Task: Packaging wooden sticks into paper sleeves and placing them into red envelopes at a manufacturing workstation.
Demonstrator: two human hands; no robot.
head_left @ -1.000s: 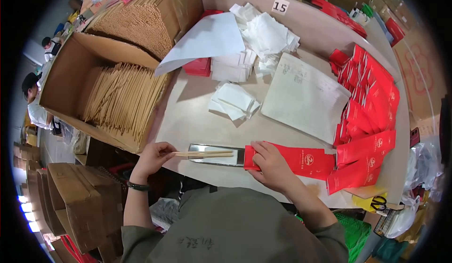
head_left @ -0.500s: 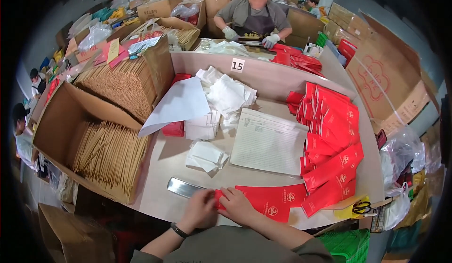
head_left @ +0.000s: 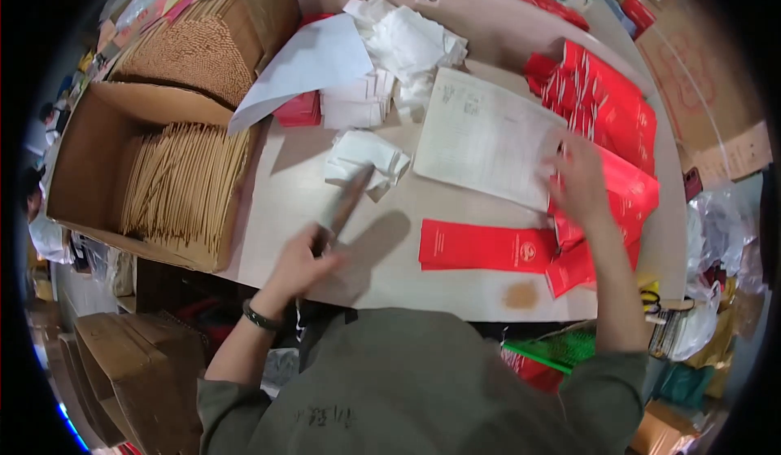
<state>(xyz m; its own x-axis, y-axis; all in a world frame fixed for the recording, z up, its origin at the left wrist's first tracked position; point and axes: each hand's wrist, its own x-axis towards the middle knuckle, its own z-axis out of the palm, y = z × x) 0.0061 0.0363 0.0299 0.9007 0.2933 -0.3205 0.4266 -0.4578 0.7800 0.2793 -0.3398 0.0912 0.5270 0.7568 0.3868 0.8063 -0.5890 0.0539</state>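
Note:
My left hand (head_left: 303, 266) is closed around a flat metal strip (head_left: 348, 203), which is tilted up over the table and smeared by motion. The strip's far end overlaps a small stack of white paper packets (head_left: 362, 155). My right hand (head_left: 579, 180) is over the notebook's right edge, beside the heap of red printed paper sleeves (head_left: 614, 121). Its fingers are blurred, so I cannot tell whether they grip anything. Between the hands, flat red sleeves (head_left: 480, 245) lie on the table, their right end meeting the heap.
An open notebook (head_left: 480, 133) lies mid-table. At the left stand a cardboard box (head_left: 89, 162) of thin wooden sticks and a second box packed with stick ends (head_left: 195, 56). A white sheet (head_left: 313, 60) and white packets (head_left: 415, 36) lie at the back, before a low partition (head_left: 504, 15).
My hands have parted from the red sleeve at the table's front. The left has picked up the metal strip; the right has moved up to the red heap. The view has tilted down.

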